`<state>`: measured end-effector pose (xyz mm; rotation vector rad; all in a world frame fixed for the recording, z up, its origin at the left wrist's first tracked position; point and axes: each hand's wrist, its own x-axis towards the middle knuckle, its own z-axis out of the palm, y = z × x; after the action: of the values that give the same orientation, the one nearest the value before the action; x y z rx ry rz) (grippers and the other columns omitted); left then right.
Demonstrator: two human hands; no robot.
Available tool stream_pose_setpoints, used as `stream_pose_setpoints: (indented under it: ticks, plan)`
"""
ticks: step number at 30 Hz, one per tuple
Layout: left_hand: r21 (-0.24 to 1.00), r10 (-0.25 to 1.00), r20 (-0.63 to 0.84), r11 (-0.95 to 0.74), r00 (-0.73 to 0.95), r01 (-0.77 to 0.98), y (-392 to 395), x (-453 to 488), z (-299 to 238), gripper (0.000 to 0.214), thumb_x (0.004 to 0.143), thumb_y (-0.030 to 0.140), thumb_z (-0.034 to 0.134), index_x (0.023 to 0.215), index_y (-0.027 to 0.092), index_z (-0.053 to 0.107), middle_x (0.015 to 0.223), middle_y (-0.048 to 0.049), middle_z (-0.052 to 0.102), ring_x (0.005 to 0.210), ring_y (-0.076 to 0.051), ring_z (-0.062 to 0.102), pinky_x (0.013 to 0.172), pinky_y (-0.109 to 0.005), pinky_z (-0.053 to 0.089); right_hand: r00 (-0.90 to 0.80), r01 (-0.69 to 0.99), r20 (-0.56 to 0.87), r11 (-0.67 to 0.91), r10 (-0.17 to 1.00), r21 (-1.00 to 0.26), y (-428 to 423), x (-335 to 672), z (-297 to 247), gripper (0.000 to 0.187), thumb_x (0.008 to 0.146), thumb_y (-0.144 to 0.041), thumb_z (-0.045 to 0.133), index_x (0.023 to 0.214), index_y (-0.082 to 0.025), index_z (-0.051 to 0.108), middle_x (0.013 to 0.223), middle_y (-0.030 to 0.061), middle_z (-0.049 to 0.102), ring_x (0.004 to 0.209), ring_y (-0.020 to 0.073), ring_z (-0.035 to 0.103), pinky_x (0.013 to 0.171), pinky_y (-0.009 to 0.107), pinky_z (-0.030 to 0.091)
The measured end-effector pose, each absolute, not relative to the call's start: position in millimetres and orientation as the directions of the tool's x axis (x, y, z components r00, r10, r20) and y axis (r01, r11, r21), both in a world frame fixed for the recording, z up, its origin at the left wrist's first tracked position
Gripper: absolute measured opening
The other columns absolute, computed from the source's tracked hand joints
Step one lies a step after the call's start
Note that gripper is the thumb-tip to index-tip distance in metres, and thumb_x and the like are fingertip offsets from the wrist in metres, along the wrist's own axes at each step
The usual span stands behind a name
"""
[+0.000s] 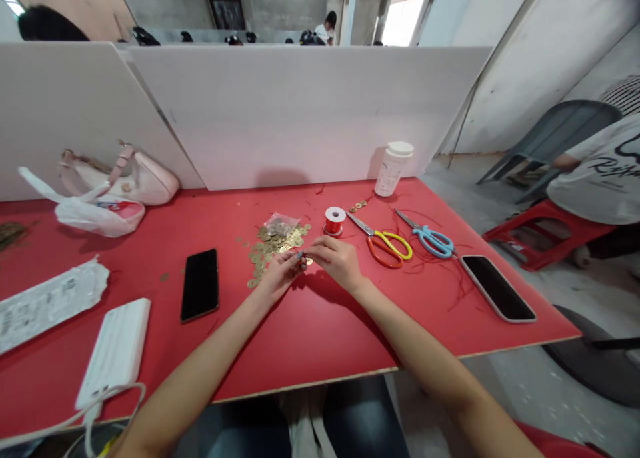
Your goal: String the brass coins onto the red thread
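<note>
My left hand (287,271) and my right hand (336,258) meet fingertip to fingertip just above the red table. Both are closed in a pinch, and what lies between the fingers is too small to make out. Brass-coloured coins with holes (270,246) are heaped just behind my left hand. A clear plastic bag (281,224) with more small pieces rests on the heap. Beyond my right hand stands a spool of red cord (335,222). Scissors with red and yellow handles (387,246) lie to its right, beside blue-handled scissors (431,240).
A black phone (200,286) lies left of my hands, with a white power bank (115,351) and cable beyond. Another phone (497,288) lies near the right edge. A white cup (394,169) stands before the white partition (310,111). A pink handbag (150,178) sits back left.
</note>
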<state>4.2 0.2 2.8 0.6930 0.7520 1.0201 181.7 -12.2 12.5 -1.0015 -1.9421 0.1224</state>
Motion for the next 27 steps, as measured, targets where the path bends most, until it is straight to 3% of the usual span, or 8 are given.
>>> stream_pose_setpoints:
  ticks: [6, 27]
  plan:
    - [0.815, 0.934, -0.202, 0.327, 0.295, -0.479, -1.3, 5.4, 4.1, 0.036, 0.049, 0.033, 0.096, 0.066, 0.012, 0.072, 0.064, -0.0033, 0.070, 0.059, -0.010, 0.062, 0.060, -0.020, 0.050, -0.262, 0.648, 0.762, 0.694, 0.592, -0.315, -11.2, 180.8, 10.3, 0.015, 0.095, -0.025, 0.062, 0.092, -0.022, 0.076, 0.085, 0.0050, 0.072, 0.075, 0.0134, 0.066, 0.068, 0.023, 0.048]
    - [0.788, 0.932, -0.226, 0.347, 0.285, -0.509, -0.8, 6.9, -2.3, 0.034, 0.051, 0.029, 0.095, 0.066, 0.014, 0.069, 0.065, -0.0023, 0.069, 0.061, -0.011, 0.062, 0.062, -0.023, 0.050, -0.296, 0.692, 0.761, 0.679, 0.577, -0.245, -13.1, 180.6, 10.9, 0.018, 0.098, -0.024, 0.058, 0.093, -0.021, 0.075, 0.087, 0.0053, 0.072, 0.076, 0.0147, 0.064, 0.067, 0.026, 0.045]
